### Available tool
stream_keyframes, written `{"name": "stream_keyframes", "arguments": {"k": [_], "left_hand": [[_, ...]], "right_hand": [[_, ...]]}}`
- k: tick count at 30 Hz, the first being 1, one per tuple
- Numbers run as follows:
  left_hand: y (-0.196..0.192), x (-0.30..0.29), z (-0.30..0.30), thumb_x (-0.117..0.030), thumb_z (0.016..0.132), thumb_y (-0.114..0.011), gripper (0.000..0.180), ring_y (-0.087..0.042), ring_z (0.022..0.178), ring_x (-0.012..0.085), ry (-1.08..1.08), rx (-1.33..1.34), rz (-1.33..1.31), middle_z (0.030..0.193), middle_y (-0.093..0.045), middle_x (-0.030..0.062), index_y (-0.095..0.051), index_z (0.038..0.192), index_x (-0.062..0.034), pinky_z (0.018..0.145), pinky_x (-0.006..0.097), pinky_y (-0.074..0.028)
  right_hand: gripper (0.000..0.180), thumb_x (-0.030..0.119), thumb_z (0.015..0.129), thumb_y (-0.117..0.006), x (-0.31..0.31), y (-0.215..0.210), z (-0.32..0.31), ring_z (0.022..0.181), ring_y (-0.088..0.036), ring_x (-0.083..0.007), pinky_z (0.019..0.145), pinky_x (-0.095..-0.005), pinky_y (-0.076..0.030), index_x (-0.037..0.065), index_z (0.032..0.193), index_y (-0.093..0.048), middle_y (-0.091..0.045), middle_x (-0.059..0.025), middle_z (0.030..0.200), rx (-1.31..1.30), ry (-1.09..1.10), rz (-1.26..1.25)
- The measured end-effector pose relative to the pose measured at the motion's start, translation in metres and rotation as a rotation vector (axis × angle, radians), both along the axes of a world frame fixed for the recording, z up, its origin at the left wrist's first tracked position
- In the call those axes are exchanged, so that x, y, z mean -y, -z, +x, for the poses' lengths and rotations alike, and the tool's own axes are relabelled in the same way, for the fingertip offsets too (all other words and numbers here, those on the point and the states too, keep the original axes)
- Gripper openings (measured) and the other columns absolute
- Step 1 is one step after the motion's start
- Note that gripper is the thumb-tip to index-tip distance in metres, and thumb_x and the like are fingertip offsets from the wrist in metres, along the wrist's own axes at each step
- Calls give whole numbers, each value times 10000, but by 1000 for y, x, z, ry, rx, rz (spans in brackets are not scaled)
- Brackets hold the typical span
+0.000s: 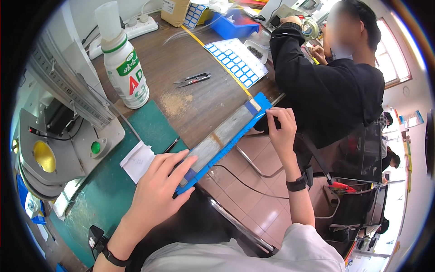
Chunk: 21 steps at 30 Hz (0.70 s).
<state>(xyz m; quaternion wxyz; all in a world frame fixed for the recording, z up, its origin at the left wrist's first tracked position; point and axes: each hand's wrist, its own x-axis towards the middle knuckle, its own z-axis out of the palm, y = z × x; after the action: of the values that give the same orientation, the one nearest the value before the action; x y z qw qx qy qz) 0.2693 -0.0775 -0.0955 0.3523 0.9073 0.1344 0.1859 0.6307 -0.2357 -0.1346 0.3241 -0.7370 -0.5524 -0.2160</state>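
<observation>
A long grey flat bar (220,139) with a blue edging strip (231,146) lies aslant at the table's near edge. Dark blue bands wrap both its ends, and a brown stain crosses its middle. Over its near left end lies my left hand (156,190), closed on the bar with fingers on top and thumb at the blue edge. At the far right end, my right hand (282,129) pinches beside the blue strip. A thin whitish sliver shows by those fingertips; whether they hold it, I cannot tell.
Thread snips (194,80) and a white bottle (126,72) stand or lie beyond the bar, near brown crumbs (176,104). A machine with a green button (95,147) is at left, on a green mat (156,122). A co-worker in black (321,86) sits at right.
</observation>
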Motion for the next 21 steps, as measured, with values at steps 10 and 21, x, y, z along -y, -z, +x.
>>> {"name": "stream_keyframes", "arguments": {"k": [10,21], "left_hand": [[-1,2,-3,-104,760,-886,738,-608,1260,327,-9,4,26,1428,-635,97,-622,1450,-99,1040,437,-550],[0,1,-2,-99,750,-888,737,-610,1261,320,-17,3,22,1419,-638,90,-626,1439,-105,1041,436,-554]], "right_hand": [[115,88,952,-781,3,1,-67,662,-546,-135,606,-281,-462,19,989,-697,-651,-46,818,-345,179,-6],[147,138,889,-850,-2,-14,-73,641,-551,-88,587,-263,-429,14,888,-773,-649,-31,730,-572,187,-131]]}}
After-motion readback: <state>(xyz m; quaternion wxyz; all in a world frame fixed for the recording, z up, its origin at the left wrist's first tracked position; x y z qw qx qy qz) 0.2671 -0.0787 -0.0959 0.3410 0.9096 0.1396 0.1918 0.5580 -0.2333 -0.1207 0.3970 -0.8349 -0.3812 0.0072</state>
